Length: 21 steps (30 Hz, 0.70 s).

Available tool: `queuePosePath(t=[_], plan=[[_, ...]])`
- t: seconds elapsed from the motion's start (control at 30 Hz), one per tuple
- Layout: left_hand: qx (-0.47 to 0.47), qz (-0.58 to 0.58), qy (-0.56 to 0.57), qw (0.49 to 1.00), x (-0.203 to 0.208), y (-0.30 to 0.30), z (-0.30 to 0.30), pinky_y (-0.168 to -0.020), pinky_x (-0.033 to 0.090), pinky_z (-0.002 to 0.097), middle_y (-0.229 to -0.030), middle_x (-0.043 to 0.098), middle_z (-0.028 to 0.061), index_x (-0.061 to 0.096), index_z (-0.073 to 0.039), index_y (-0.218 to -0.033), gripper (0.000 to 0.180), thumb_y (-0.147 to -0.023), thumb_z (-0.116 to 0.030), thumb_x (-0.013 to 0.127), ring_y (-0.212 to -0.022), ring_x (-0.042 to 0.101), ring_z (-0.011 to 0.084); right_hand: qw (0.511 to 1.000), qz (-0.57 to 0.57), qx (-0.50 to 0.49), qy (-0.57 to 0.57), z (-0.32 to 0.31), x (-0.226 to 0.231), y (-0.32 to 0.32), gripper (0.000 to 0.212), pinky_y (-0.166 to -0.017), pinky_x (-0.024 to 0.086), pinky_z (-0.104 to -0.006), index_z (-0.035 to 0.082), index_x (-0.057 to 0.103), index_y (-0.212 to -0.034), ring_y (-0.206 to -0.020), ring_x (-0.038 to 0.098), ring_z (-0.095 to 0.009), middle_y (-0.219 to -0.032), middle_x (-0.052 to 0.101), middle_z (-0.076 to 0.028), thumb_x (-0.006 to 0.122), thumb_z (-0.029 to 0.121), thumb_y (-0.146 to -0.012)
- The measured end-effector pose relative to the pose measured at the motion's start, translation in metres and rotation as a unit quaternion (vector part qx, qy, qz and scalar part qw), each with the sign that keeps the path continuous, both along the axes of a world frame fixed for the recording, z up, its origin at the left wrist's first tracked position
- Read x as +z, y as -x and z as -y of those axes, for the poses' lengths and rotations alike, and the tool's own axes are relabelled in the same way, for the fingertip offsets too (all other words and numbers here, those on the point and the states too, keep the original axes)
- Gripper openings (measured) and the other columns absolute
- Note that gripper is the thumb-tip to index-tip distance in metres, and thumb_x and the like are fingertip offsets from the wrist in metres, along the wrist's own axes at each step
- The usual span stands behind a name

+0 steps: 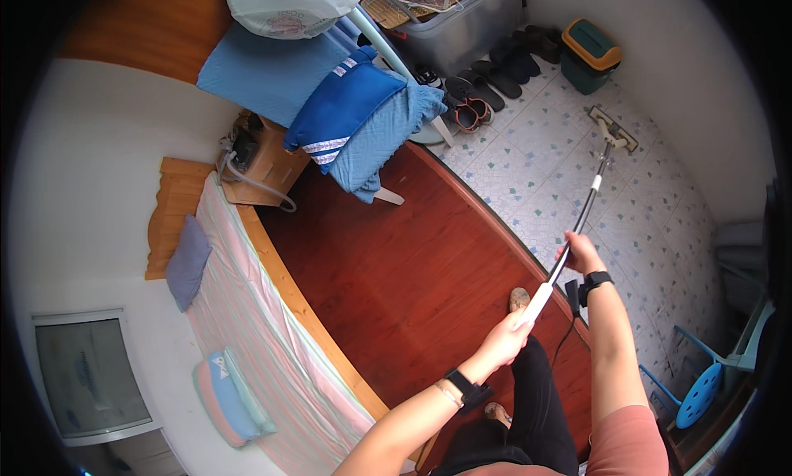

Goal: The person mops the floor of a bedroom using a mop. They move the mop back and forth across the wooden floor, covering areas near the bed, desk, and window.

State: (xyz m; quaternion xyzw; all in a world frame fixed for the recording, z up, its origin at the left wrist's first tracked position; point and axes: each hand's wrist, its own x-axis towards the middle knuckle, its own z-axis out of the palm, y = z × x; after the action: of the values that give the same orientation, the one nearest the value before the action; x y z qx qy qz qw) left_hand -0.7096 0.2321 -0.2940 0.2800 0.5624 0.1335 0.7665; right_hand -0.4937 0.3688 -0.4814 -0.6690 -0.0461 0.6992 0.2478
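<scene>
Fingers: those of the left hand (505,341) wrapped round the white grip (535,306) of the mop (584,212), those of the right hand (582,255) curled about its shaft farther along, some of them hidden from view
Hands: two, both on the one mop, the right one nearer the mop head (615,133)
Mop: one, slanting from the left hand up and to the right, out over the tiled floor (540,158)
Mop head: one, flat and narrow, a pale bracket over a darker-edged plate, on the tiles near the wall and the bin (589,57)
Shaft: slim, dark with a bright silvery streak, one white collar (596,182) between the right hand and the mop head
Grip: one, smooth, plain, thicker than the shaft
Wristbands: two, black, one on each wrist, a thin bracelet (450,393) beside the left one
Worn shoes: two, one on the red-brown wooden floor (388,261) near its edge with the tiles
Bin: one, dark green, its lid edged in orange-yellow
Shoe row: several beside one clear storage box (462,37), too crowded to count surely
Stool: one, blue, its round seat (700,395) dotted with holes
Mauve pillow (189,261): one, on the bed by the wooden headboard (172,216)
</scene>
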Motion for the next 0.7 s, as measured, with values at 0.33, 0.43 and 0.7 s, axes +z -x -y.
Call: queuePosePath(t=[0.33, 0.43, 0.7], plan=[[0.029, 0.008, -0.114, 0.993, -0.020, 0.103, -0.036, -0.057, 0.038, 0.0211, -0.075, 0.047, -0.0045, 0.045, -0.004, -0.130, 0.035, -0.098, -0.017, 0.044, -0.063, 0.042, 0.0058, 0.998, 0.044, 0.005, 0.044, -0.045, -0.002, 0.097, 0.023, -0.051, 0.051, -0.0352, 0.011, 0.045, -0.090, -0.057, 0.059, -0.022, -0.064, 0.056, -0.006, 0.046, 0.033, -0.094], [0.071, -0.012, 0.019, 0.997, 0.008, 0.187, 0.014, -0.039, 0.030, 0.0175, -0.068, 0.041, -0.0056, 0.035, -0.008, -0.141, 0.045, -0.098, -0.018, 0.043, -0.051, 0.036, 0.0027, 0.999, -0.006, 0.024, 0.047, 0.007, 0.011, 0.192, 0.026, -0.054, 0.053, -0.0390, 0.009, 0.042, -0.105, -0.059, 0.059, -0.026, -0.067, 0.055, -0.010, 0.045, 0.033, -0.094], [0.108, -0.054, 0.122, 0.985, 0.100, 0.427, 0.181, -0.038, 0.026, 0.0168, -0.067, 0.040, -0.0060, 0.038, -0.016, -0.141, 0.043, -0.098, -0.021, 0.042, -0.045, 0.032, 0.0019, 0.987, -0.073, 0.120, 0.079, 0.174, 0.068, 0.450, 0.031, -0.049, 0.055, -0.0392, 0.004, 0.039, -0.112, -0.059, 0.064, -0.028, -0.073, 0.062, -0.013, 0.043, 0.031, -0.096]])
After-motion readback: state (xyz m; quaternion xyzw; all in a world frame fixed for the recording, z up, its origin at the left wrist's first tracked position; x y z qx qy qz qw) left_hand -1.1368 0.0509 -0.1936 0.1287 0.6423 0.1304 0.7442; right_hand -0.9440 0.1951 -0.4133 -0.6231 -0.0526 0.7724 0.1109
